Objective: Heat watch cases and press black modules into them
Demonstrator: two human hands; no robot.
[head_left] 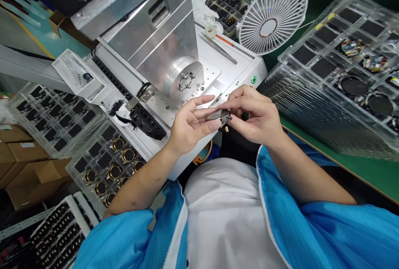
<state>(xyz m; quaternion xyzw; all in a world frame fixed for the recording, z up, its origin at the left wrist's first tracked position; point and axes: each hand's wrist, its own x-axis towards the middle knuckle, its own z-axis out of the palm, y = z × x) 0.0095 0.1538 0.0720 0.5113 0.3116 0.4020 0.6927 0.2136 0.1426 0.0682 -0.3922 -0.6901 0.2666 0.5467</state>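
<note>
Close to my body, just over the front edge of a white machine base (222, 88), my two hands meet at a small dark metallic part (219, 115). The thumb and fingers of my left hand (191, 125) pinch it from the left. From the right, the fingertips of my right hand (257, 115) close on its other end. Fingers cover much of the part, so its exact kind cannot be made out. Behind my hands stands a metal block with a round, bolted disc (187, 80).
A white fan (274, 17) and tweezers (220, 48) are at the back. On the right stands a tall stack of clear trays (330, 77) with round parts. More trays (106, 165) and cardboard boxes (34, 177) lie left. A green-lit button (254, 80) is near my right hand.
</note>
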